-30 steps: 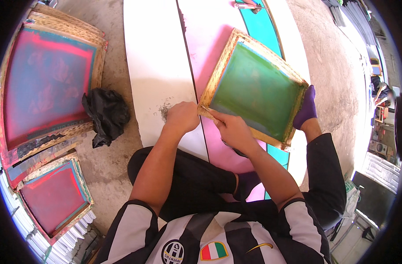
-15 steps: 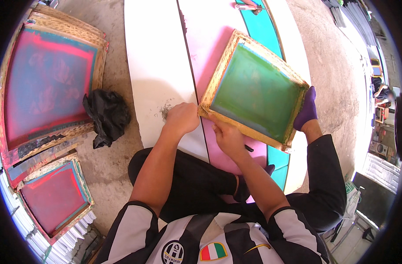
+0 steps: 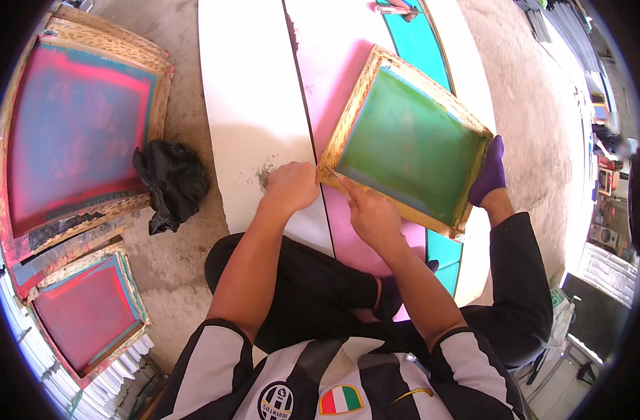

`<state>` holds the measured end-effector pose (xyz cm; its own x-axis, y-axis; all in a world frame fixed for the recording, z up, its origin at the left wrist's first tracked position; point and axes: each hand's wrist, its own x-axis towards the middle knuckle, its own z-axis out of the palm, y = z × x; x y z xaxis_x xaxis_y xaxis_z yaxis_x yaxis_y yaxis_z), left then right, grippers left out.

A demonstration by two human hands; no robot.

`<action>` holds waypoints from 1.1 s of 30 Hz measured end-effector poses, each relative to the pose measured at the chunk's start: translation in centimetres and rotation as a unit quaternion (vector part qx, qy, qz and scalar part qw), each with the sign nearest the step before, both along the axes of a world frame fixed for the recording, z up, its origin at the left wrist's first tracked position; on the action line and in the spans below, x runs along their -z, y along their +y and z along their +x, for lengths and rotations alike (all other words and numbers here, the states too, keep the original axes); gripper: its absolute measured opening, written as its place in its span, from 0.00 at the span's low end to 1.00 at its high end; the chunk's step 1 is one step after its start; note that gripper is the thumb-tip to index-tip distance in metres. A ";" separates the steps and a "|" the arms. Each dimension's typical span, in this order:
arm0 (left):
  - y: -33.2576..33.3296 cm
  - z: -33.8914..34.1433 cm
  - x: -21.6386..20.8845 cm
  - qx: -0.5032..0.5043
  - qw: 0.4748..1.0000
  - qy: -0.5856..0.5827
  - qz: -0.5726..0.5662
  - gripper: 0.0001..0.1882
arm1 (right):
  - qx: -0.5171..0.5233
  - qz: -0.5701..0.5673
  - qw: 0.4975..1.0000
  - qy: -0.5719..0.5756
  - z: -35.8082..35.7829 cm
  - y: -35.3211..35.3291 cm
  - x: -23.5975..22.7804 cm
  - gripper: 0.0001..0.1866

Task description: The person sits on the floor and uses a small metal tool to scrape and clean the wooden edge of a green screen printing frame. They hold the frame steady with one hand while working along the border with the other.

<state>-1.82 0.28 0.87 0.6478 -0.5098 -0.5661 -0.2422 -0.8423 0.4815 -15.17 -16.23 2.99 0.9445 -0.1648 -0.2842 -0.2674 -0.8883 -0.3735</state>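
A wood-rimmed printing screen (image 3: 411, 147) with green mesh lies tilted in front of me. My left hand (image 3: 292, 187) is closed at its near left corner, with the fingertips hidden against the wood. My right hand (image 3: 376, 218) lies just below the near rim, its index finger stretched onto the frame by that corner. The other right fingers are curled, and whatever they may hold is hidden. My foot in a purple sock (image 3: 489, 171) touches the screen's right side.
Two reddish framed screens, one large (image 3: 82, 119) and one small (image 3: 89, 311), stand at the left. A crumpled black bag (image 3: 171, 183) is beside the large one. Under my screen lie white, pink and turquoise boards (image 3: 253, 91). A cutter knife (image 3: 393, 10) rests at the far end.
My right hand has shifted slightly right and turned, its index finger now straighter along the rim. A small dark thing beside its wrist is now out of sight. My left hand has hardly moved.
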 end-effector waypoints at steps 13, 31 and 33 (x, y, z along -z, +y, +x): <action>0.3 -0.2 0.6 0.008 1.000 -0.008 -0.026 0.11 | 0.023 -0.043 0.995 0.083 1.9 2.8 -2.1 0.23; -0.1 0.1 1.3 0.010 0.999 -0.028 -0.018 0.11 | 0.109 0.229 0.961 -0.113 -1.2 1.5 5.5 0.19; -0.1 0.4 1.1 0.015 1.000 -0.017 -0.017 0.10 | 0.057 0.180 0.956 -0.226 -1.5 1.6 7.9 0.19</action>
